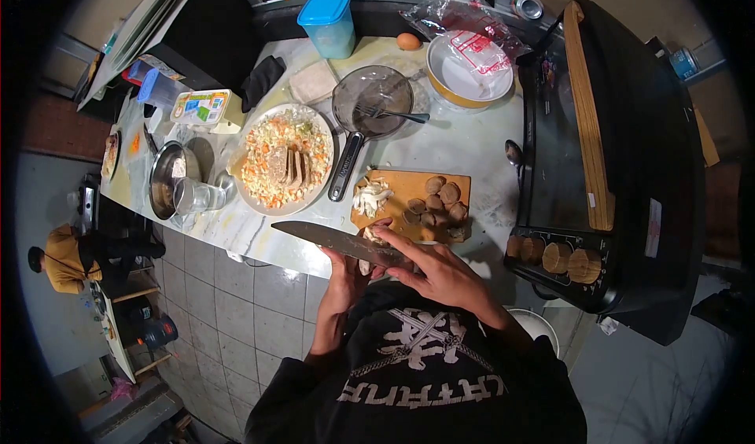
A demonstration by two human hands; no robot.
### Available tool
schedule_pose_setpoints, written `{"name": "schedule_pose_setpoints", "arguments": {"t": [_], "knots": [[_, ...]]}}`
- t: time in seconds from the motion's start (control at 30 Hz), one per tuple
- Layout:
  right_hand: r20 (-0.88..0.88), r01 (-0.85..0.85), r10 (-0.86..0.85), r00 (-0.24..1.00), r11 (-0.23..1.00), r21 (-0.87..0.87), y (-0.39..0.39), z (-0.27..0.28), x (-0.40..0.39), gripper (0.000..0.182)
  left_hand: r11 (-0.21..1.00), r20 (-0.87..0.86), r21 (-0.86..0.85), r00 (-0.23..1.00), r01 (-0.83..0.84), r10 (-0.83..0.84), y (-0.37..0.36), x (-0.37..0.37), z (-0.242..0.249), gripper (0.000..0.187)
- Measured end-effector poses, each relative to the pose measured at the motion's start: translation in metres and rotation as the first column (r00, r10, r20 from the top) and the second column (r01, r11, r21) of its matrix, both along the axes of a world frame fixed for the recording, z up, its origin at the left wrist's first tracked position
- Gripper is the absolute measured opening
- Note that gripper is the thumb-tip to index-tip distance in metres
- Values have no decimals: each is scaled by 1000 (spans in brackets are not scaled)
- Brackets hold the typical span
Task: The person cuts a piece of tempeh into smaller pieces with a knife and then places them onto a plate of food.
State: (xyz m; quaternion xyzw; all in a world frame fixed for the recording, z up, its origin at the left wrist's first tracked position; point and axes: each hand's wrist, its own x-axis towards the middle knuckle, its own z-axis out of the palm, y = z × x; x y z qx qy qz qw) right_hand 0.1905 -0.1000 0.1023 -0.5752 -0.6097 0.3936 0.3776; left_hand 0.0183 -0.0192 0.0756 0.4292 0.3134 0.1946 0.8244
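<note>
A large kitchen knife [334,241] is lying flat across the near edge of a wooden cutting board [409,188], its blade pointing away to the left. The right hand [440,275] is closing around the knife's handle, fingers stretched along the blade. The left hand [346,279] is curling beneath the blade, pinching a small pale piece of food; what it is cannot be told. On the board, sliced mushrooms [436,200] are sitting beside chopped onion [370,198]. Left of the board, a plate of diced vegetables [285,159] is resting on the marble desk [464,141], a frying pan [370,106] behind it.
</note>
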Motion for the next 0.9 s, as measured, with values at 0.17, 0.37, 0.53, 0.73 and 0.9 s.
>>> {"name": "schedule_pose_setpoints", "arguments": {"t": [0.17, 0.37, 0.53, 0.73, 0.9], "knots": [[-59, -20, 19, 998, 1000, -14, 0, 1, 0, 65, 1000, 4, 0, 1000, 8, -8, -1, 0, 0, 105], [-103, -42, 44, 994, 999, 20, -2, -2, 2, 60, 999, -56, 45, 998, 15, -13, -4, 2, 12, 105], [-80, 6, 0, 997, 997, 75, -5, -3, -2, 59, 999, -77, 46, 997, 11, -8, -8, 2, 14, 109], [-65, 30, -29, 997, 999, 14, -8, 0, -4, 58, 999, -25, 7, 999, 31, -31, -8, -2, 7, 111], [-77, 55, -56, 995, 998, -10, -7, 0, -6, 56, 999, -41, 48, 999, -11, 13, -10, 3, 17, 110]]}}
